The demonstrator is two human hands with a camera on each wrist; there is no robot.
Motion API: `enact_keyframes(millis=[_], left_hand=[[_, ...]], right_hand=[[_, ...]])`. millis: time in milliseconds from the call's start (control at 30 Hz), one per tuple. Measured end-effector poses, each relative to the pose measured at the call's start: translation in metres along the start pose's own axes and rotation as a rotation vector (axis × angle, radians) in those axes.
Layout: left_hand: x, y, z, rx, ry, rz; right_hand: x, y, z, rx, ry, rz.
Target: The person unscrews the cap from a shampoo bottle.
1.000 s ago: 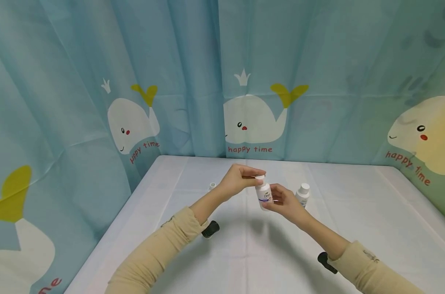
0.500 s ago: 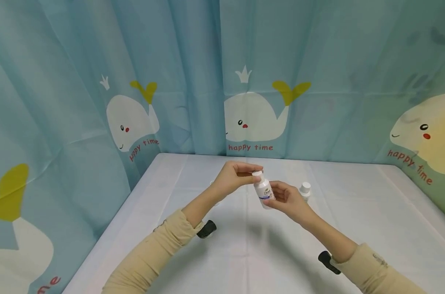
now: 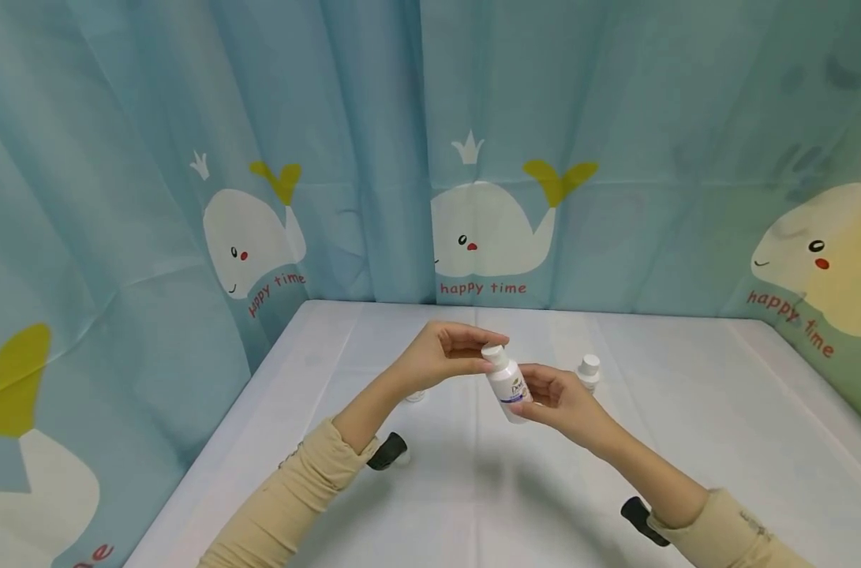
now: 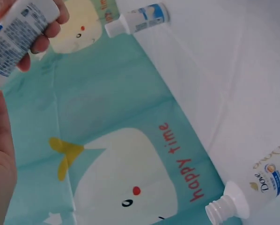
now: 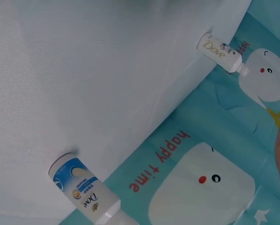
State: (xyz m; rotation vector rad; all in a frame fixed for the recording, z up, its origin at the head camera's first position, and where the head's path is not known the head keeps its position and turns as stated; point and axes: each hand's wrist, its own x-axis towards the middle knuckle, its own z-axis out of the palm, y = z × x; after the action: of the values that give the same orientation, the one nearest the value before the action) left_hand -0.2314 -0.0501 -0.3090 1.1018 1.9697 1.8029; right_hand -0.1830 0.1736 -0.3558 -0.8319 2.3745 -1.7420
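While the Dove bottle (image 3: 508, 388) hangs tilted above the white-covered table (image 3: 700, 394), its top leaning to the person's left, we see both hands meet on it. The left hand (image 3: 440, 356) has thumb and fingers drawn together on the white cap (image 3: 494, 356), the thumb on the near side and the fingers reaching over the far side. The right hand (image 3: 561, 401) is curled round the lower body, thumb in front, part of the label showing between the two grips. We judge that one hand steadies the body so the other can bear on the cap, and that the lift gives both of them room from the tabletop.

Beyond the right hand we find a capped Dove bottle (image 3: 589, 371) standing upright, partly hidden by that hand in the head view. On the other side, largely behind the left wrist, stands an uncapped Dove bottle (image 4: 261, 180), its threaded neck bare. We suppose the two were set well apart to leave the middle free for handling. A whale-printed curtain (image 3: 629, 244) hangs behind.
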Motion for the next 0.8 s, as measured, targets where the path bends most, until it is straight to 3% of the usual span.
enact_keyframes(millis=[300,600,667,800], left_hand=[[-0.001,0.0,-0.003,-0.114,-0.123,0.116],[0.003,0.006,0.004,-0.161,-0.123,0.127],[0.004,0.004,0.004,-0.16,-0.136,0.135],[0.005,0.002,0.006,-0.162,-0.144,0.152]], right_hand=[[0.0,-0.001,-0.002,0.168,-0.182,-0.078],[0.002,-0.002,-0.009,0.415,-0.403,-0.154],[0.002,-0.003,-0.009,0.452,-0.43,-0.143],[0.001,-0.004,-0.012,0.392,-0.408,-0.145]])
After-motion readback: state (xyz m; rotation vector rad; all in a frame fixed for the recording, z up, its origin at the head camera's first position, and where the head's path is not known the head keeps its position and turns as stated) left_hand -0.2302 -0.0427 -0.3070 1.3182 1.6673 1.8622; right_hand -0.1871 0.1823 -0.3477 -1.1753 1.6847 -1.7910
